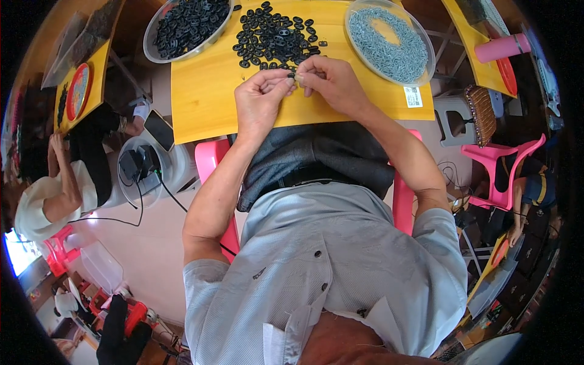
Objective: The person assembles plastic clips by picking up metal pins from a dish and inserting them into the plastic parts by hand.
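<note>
My left hand (257,102) pinches a small black oval part (291,75) between thumb and fingertips, just above the table's near half. Close against it, my right hand (333,86) is closed in a pinch by the same part. Whatever sits between the right fingertips is too small to make out. Beyond both hands spreads a loose pile of black oval parts (277,39), each with holes. A clear round tub (148,51) of similar black parts stands at the far left. At the far right, another clear tub (431,61) holds many small silvery screws (389,64).
The yellow table (207,100) carries a white label (413,97) at its right. I sit on a pink chair (210,159). At left, a person (58,194) works at another yellow table; a stool with black plugs and cables (139,163) stands between us. Another person (535,188) is at right.
</note>
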A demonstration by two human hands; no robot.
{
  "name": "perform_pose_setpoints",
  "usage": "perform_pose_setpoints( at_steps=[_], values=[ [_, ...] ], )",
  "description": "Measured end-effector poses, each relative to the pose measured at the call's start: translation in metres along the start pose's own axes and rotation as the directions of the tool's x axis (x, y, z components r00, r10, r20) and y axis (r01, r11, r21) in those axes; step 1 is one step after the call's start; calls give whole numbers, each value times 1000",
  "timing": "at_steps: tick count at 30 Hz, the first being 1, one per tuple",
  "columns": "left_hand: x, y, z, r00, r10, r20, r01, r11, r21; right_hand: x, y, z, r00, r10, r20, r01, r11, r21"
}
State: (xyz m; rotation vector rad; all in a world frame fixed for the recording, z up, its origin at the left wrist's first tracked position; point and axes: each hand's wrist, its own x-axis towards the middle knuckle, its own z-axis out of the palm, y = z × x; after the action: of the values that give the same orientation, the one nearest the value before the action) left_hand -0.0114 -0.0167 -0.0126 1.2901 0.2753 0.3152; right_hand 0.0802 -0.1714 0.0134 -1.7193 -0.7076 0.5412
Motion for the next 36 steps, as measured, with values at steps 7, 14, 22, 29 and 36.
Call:
perform_pose_setpoints(
  at_steps=[7,14,22,29,36],
  values=[
    [1,4,1,996,37,-80,-40,999,-34,5,-5,-4,1000,12,-11,-10,988,154],
    [15,15,-16,959,-47,-280,-57,934,-353,15,9,-12,945,-282,-164,198,896,-398],
    [11,13,-13,974,-18,-225,-59,941,-333,16,10,13,885,-458,84,372,588,-719],
    [7,9,-9,991,-20,-132,-19,957,-291,10,6,9,896,-423,133,380,579,-722],
    [4,11,-8,993,-47,-106,16,962,-272,9,8,10,864,-472,177,420,479,-771]
  ],
)
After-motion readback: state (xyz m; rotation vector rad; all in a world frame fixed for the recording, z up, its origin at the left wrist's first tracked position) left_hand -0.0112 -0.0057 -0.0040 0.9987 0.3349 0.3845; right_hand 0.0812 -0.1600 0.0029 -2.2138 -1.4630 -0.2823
